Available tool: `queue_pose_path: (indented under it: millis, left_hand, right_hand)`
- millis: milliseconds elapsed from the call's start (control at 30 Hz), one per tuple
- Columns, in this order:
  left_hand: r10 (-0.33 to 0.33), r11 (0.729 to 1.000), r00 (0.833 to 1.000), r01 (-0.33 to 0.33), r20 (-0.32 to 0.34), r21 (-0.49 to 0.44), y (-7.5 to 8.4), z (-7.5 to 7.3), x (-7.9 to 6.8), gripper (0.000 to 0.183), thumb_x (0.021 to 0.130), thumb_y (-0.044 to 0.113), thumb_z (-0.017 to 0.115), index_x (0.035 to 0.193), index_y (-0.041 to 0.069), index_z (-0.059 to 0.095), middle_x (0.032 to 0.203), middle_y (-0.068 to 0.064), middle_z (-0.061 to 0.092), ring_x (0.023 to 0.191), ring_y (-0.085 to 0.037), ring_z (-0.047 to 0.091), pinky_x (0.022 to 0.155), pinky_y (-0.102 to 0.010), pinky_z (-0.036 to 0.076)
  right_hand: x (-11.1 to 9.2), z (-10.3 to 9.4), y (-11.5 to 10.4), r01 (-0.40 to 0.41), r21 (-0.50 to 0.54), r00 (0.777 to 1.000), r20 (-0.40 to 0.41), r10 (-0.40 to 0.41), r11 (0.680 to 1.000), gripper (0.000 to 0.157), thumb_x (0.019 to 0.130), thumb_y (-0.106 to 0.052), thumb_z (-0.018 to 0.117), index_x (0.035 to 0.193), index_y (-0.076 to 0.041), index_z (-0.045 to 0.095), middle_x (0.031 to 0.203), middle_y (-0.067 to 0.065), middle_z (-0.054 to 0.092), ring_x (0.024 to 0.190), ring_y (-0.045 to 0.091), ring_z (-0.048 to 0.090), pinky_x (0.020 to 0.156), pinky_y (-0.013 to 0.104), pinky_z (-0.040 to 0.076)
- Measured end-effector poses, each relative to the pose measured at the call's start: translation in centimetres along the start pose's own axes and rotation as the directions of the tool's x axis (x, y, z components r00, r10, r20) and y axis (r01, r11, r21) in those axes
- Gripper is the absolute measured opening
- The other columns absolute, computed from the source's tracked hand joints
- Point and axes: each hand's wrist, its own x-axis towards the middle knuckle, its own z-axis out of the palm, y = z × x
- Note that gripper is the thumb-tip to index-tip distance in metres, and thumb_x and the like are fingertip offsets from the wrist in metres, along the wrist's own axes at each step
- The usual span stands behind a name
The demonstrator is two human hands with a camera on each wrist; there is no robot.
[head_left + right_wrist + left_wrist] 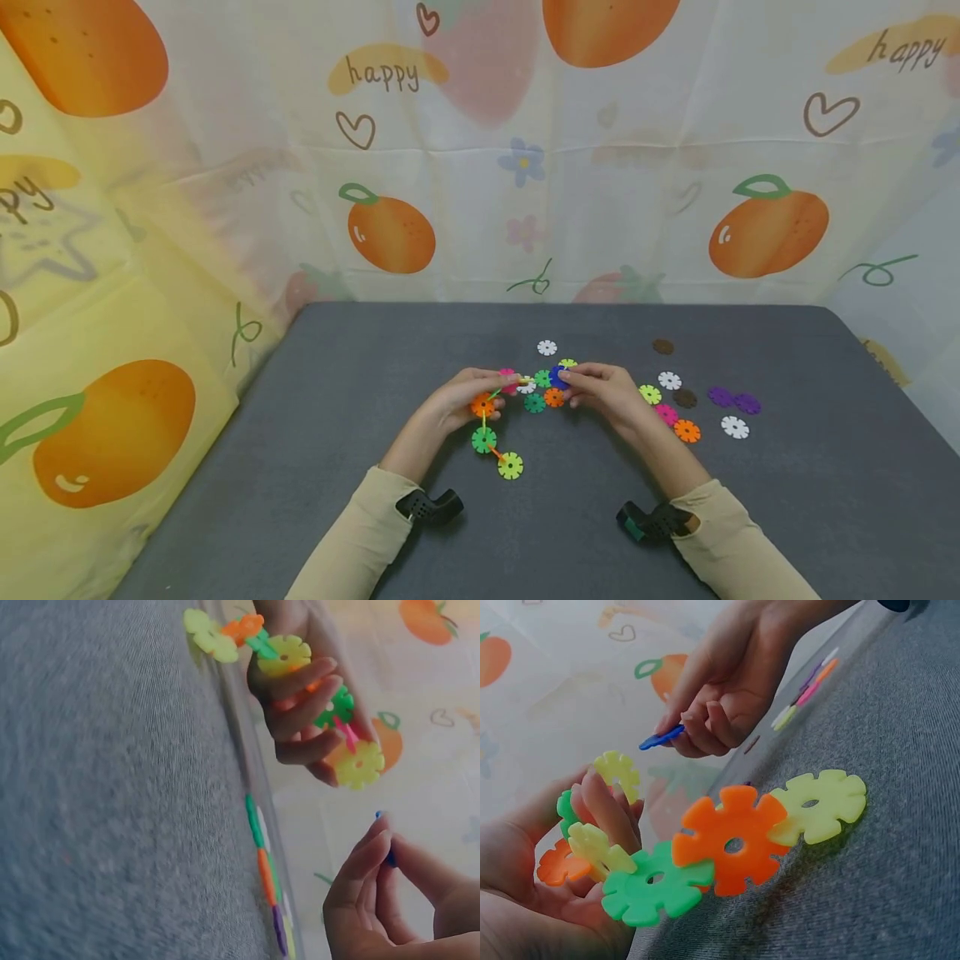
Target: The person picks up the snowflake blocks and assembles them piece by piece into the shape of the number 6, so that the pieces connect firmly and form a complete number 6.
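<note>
My left hand (459,398) grips a chain of slotted plastic discs, flower-shaped and pushed into one another at angles. A yellow disc (360,766) sits at its upper end by the fingertips, beside a pink one (507,379). From the palm the chain bends down through a green disc (658,889) and an orange disc (754,829) to a yellow disc (829,806) at the low end. The fingers hide part of the chain. Facing it, my right hand (609,396) pinches a single blue disc (661,738) between thumb and fingers, a small gap away from the chain.
Loose discs lie on the grey table (337,350). Between the hands are a teal disc (534,403) and an orange disc (554,397); a white disc (547,347) lies behind. Right of the right arm are several more, including a purple pair (733,400). A printed curtain (465,217) hangs behind.
</note>
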Motion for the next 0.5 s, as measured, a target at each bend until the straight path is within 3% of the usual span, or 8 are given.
queue_pose_path:
  millis: [133, 500]
  left_hand:
    - [0.01, 1.0, 1.0, -0.011, 0.023, 0.017, 0.0, 0.3, -0.1, 0.035, 0.093, 0.024, 0.067, 0.114, -0.004, 0.066, 0.085, -0.002, 0.059, 0.057, -0.01, 0.052, 0.053, -0.02, 0.053]
    - [0.039, 0.997, 0.995, -0.045, 0.091, 0.057, 0.0, 0.8, -0.4, 0.035, 0.096, 0.021, 0.062, 0.117, -0.007, 0.063, 0.085, -0.003, 0.064, 0.058, -0.01, 0.055, 0.054, -0.023, 0.057]
  right_hand:
    - [-0.1, 0.4, 0.1, -0.004, -0.007, 1.0, 0.029, 0.004, 1.0, 0.02, 0.092, -0.022, 0.068, 0.101, -0.004, 0.069, 0.082, 0.0, 0.07, 0.074, 0.011, 0.067, 0.069, 0.026, 0.057]
    - [-0.3, 1.1, 0.2, 0.017, 0.03, 0.996, 0.089, -0.019, 0.999, 0.015, 0.093, -0.019, 0.067, 0.096, -0.005, 0.066, 0.084, 0.004, 0.073, 0.079, 0.016, 0.072, 0.083, 0.034, 0.06]
